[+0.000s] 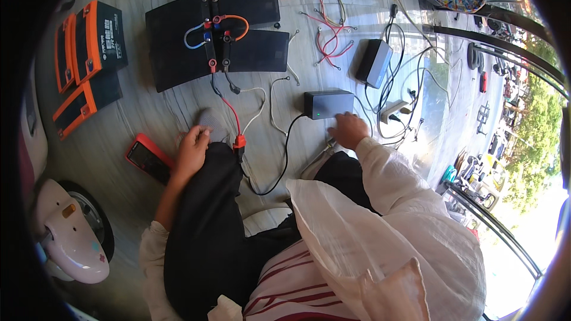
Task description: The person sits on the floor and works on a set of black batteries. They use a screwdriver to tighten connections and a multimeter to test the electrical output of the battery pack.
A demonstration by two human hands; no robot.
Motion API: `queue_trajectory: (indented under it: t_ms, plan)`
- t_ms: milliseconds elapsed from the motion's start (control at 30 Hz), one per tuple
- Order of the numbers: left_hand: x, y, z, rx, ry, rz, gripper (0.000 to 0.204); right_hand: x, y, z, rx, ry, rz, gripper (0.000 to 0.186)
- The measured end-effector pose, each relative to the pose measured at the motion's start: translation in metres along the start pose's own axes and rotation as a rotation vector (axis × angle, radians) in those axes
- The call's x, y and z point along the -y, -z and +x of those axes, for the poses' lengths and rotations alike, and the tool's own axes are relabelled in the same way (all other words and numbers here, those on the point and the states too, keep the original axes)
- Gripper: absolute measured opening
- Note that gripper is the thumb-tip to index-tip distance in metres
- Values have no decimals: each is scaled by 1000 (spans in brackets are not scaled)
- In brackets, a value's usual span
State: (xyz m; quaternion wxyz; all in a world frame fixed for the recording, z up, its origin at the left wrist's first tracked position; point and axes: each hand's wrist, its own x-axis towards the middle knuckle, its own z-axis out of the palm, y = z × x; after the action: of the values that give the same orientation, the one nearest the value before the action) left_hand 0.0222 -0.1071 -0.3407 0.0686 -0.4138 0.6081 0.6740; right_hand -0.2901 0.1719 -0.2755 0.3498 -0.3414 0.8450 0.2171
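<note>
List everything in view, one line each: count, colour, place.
black batteries: about four, black, wired together, top centre of floor
orange-and-black batteries: about three, upper left
multimeter: one, red and black, floor by left hand
black charger box: one, floor ahead of right hand
grey charger box: one, upper right
power strip: one, white, right of black charger box
loose leads: several, red and white, top
scooter front: one, pink-white, lower left
left hand: on knee
right hand: near black charger box

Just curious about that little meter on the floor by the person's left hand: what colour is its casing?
Red around a black face; the meter shows best in the head view.
</note>
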Motion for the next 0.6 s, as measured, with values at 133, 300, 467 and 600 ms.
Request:
queue_trajectory:
  t_ms: [133,300,467,600]
  plan:
    - [3,2,0,32,4,164,21,84,-17,36,-55,151,530,33]
    - [14,6,-6,-29,0,83,18,139,-75,81,-103,95,469,25]
    - [29,18,1,-27,130,64,18,115,-75,100,-264,25,735,19]
    - [32,14,6,-18,95,111,19,99,-17,118,-418,23,791,23]
